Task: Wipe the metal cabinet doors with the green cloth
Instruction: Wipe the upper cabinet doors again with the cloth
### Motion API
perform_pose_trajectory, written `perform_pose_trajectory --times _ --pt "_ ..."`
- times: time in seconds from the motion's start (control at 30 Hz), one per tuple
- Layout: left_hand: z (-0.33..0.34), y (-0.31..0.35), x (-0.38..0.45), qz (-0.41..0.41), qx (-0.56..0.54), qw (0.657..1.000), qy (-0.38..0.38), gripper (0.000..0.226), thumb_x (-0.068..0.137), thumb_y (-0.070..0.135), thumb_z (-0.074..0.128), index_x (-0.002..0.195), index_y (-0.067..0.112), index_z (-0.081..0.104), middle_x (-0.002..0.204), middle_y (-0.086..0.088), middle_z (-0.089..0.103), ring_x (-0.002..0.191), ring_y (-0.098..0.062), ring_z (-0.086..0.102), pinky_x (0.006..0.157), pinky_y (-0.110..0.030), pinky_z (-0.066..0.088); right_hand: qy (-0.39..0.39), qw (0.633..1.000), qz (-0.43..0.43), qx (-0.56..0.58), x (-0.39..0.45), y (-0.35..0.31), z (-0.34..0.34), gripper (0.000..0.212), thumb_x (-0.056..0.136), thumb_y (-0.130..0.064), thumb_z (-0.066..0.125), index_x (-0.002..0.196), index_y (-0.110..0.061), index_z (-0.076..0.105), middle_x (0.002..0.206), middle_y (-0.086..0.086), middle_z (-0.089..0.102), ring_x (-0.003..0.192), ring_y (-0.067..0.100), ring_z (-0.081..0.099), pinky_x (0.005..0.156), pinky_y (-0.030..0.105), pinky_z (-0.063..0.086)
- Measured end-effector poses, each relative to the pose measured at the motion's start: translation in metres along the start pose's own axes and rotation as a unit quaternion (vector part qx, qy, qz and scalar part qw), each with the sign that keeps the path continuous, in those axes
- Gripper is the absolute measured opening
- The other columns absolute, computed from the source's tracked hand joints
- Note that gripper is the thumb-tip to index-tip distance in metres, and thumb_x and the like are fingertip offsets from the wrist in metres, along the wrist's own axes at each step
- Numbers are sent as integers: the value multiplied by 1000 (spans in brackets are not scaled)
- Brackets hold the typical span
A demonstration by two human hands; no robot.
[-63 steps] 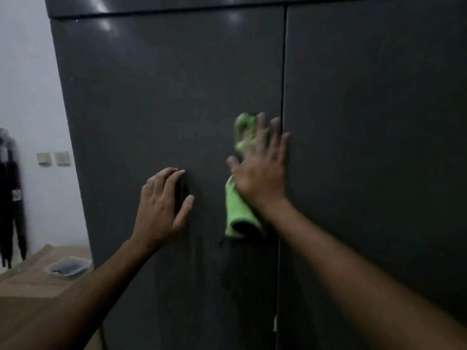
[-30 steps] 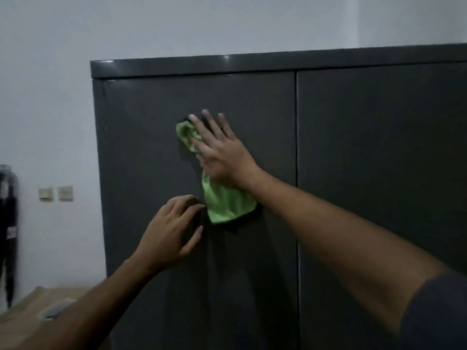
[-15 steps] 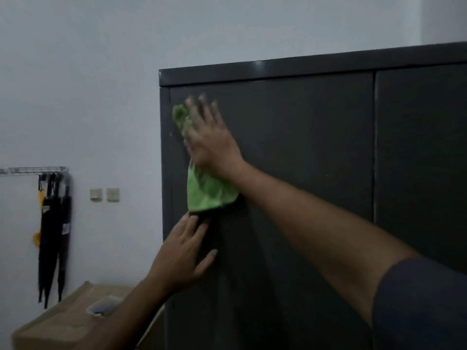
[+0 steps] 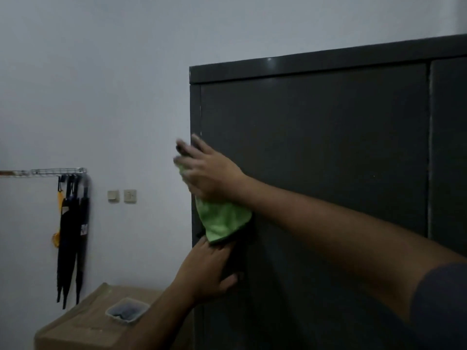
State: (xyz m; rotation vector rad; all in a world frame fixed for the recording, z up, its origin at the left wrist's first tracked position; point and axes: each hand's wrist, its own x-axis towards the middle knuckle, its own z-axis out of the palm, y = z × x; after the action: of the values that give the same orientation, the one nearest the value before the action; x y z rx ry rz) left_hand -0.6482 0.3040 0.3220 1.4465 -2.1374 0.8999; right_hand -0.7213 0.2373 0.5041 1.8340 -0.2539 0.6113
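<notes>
I am wiping the left side of the dark cabinet with my green cloth.

My right hand lies flat, fingers straight, and presses the green cloth on the left door, right at its outer edge. My left hand rests flat on the same door just below, holding nothing. The cloth is soft and fuzzy and hangs down under my palm. The door is smooth, hard and a bit shiny. I think I should wipe downward next, and the right door looks not done yet.
</notes>
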Motion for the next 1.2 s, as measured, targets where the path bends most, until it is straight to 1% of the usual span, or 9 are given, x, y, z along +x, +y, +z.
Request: perform_pose_trajectory --times 0.1,0.27,0.33,0.43,0.57,0.7,0.83,1.03,1.2 --pt "0 2 -7 -1 32 999 -10 70 78 61 56 132 17 58 128 -4 66 119 -27 62 106 -31 46 0 999 -38 18 -46 6 1 44 94 -29 46 134 -18 60 153 9 44 148 35 27 121 60 9" --pt "-11 2 -18 8 -19 999 34 72 96 51 46 157 19 25 167 -3 8 155 -17 -2 125 -29 -3 59 974 218 -9 -53 68 -20 50 95 -22 48 145 -14 48 158 14 33 148 40 23 121 61 10" --pt "-17 3 -19 -1 -25 999 36 65 96 48 45 154 19 35 167 -4 16 155 -19 8 125 -33 5 77 956 283 6 -49 65 -23 51 98 -26 45 148 -16 44 161 14 28 150 41 17 121 59 9" --pt "-21 5 -20 -15 -36 996 75 49 92 42 53 133 16 58 147 -7 50 137 -25 45 115 -36 39 68 984 165 21 -89 15 -6 57 96 -27 45 151 -17 39 161 15 26 150 42 15 121 59 11" --pt "-21 8 -26 -50 -51 992 106 49 88 41 55 131 17 58 137 -4 50 126 -23 49 105 -32 43 -11 999 -34 26 -192 -17 3 54 92 -28 50 145 -19 49 162 7 27 151 34 16 119 61 16" --pt "-18 8 -25 -92 -15 993 74 84 87 57 48 157 16 27 164 -9 18 146 -24 23 115 -37 27 65 972 225 -15 -221 68 -22 58 89 -20 53 147 -17 48 159 11 32 149 38 23 118 64 16" --pt "-9 19 -18 -137 -45 988 48 100 84 71 41 161 18 6 167 1 -13 152 -19 -4 117 -34 13 75 851 520 0 -215 100 -45 60 98 -35 37 153 -9 34 163 20 13 150 45 7 121 60 3" --pt "2 56 -4 -246 -106 961 65 122 74 87 37 159 11 -5 166 -1 -18 153 -19 -15 121 -38 5 -17 979 201 -27 -309 27 -24 58 98 -33 45 153 -14 36 162 17 20 149 44 14 118 63 16" --pt "7 70 6 -287 -121 948 70 130 68 92 38 158 14 -13 163 3 -29 151 -18 -23 122 -40 1 -8 921 385 -58 -379 131 -57 58 96 -30 41 151 -9 36 163 20 18 150 42 11 119 64 12"
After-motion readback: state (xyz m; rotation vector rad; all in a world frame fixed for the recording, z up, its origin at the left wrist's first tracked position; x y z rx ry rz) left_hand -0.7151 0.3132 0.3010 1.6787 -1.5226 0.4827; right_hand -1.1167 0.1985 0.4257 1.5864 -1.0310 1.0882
